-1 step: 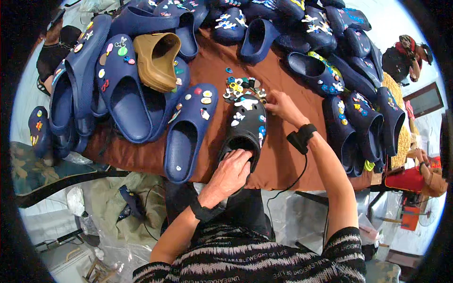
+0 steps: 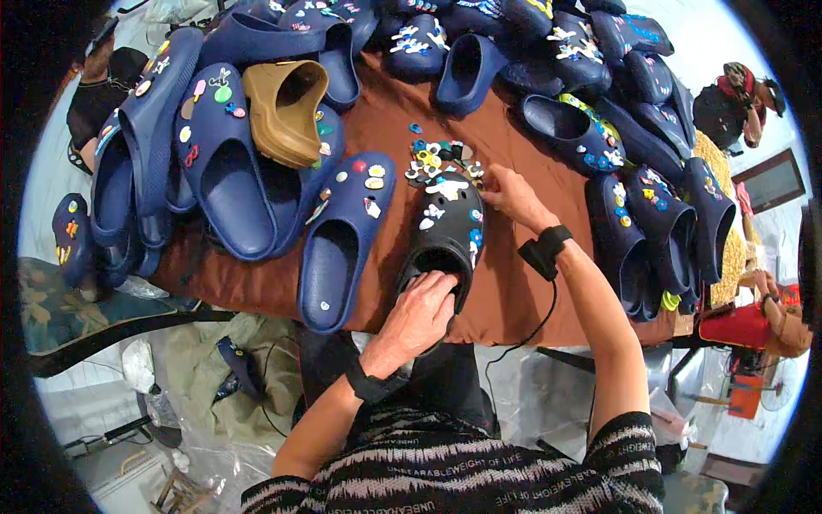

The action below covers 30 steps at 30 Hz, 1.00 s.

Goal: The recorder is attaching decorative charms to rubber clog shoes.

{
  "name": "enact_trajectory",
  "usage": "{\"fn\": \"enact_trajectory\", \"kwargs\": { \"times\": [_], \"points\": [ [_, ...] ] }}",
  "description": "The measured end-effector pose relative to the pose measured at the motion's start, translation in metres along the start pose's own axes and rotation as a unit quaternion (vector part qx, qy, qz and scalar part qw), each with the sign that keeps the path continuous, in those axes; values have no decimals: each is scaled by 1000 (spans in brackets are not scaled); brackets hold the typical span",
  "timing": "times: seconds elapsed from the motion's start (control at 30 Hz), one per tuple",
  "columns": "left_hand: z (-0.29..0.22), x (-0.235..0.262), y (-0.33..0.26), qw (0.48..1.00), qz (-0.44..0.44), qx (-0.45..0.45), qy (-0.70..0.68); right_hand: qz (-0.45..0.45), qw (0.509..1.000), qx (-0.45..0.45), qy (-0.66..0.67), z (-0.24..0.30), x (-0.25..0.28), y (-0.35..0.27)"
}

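Note:
A black clog [image 2: 442, 224] lies toe-away at the front middle of the table, with white and blue charms on its upper. My left hand [image 2: 417, 313] grips it at the opening, fingers reaching inside where their tips are hidden. At the right side of the toe, my right hand [image 2: 514, 197] is closed, its fingertips pressed together beside the clog's edge. Whatever they pinch is too small to make out. Just beyond the toe sits a loose pile of small charms [image 2: 437, 158], yellow, black, white and green.
Left of the black clog lies a blue clog [image 2: 338, 244] with charms. A brown clog [image 2: 287, 116] rests on more blue clogs further left. Blue clogs [image 2: 574, 133] crowd the back and right of the brown cloth [image 2: 377, 120]. Other people [image 2: 736, 107] are at the far sides.

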<state>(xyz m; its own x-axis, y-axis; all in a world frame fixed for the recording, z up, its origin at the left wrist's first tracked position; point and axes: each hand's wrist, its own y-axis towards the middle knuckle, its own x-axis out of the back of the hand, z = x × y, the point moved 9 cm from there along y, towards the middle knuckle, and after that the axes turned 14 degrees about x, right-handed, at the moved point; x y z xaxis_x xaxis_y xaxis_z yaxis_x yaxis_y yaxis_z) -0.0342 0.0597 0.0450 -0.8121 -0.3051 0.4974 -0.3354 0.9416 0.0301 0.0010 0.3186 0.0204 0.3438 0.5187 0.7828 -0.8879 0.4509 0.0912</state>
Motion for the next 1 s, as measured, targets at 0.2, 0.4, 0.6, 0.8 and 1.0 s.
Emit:
{"fn": "enact_trajectory", "kwargs": {
  "times": [0.2,0.4,0.6,0.8,1.0],
  "points": [
    [-5,2,-9,1000,-28,-6,-1,-32,999,-22,-17,-22,-7,13],
    [-2,8,-13,998,-49,25,29,-85,993,-22,-83,-13,0,27],
    [3,7,-6,998,-55,25,33,-80,989,-33,-120,-15,-1,31],
    [2,3,-2,998,-35,38,27,-100,981,-1,167,-49,-13,27],
    [5,6,-3,998,-39,38,32,-127,928,-64,343,-32,-12,8]
  ]
}}
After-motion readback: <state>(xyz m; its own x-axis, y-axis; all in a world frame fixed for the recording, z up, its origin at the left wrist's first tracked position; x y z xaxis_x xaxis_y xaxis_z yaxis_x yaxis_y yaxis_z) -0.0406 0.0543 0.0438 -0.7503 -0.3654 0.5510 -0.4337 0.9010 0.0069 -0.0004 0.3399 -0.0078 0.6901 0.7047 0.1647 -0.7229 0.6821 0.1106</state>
